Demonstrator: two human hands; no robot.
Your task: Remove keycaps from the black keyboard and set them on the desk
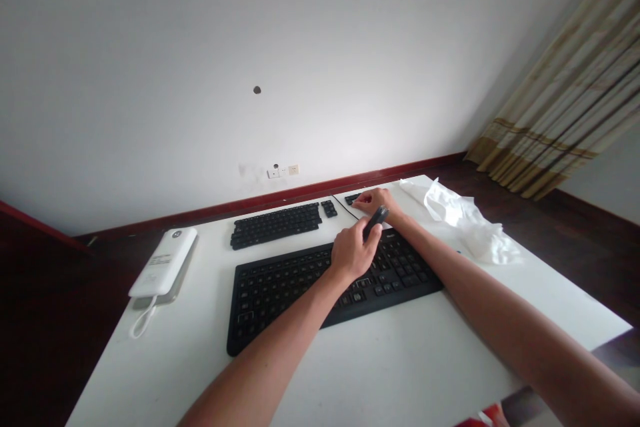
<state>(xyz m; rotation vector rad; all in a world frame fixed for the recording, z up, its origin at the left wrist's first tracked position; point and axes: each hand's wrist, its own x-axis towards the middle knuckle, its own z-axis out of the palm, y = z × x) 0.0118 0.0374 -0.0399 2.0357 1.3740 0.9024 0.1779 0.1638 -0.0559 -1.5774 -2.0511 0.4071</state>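
Note:
A black keyboard [283,297] lies across the white table under my forearms. Its left part looks stripped of keycaps, while caps still show on the right part. My left hand [353,250] is above the keyboard, closed around a short black handheld tool [376,221] that points up and to the right; its exact kind is unclear. Beyond it, my right hand [377,205] reaches over the keyboard's far edge, fingertips pinched together beside a small group of black keycaps [351,199]. What the pinch holds is hidden. A large block of loose keycaps [277,223] and a smaller cluster [329,208] lie in rows behind the keyboard.
A white power bank [164,263] with a loop strap rests at the table's left. Crumpled white plastic [470,223] lies at the right. A thin black cable [345,207] runs off the back edge. Wall sockets [283,172] and a curtain [555,107] are beyond the table [390,367].

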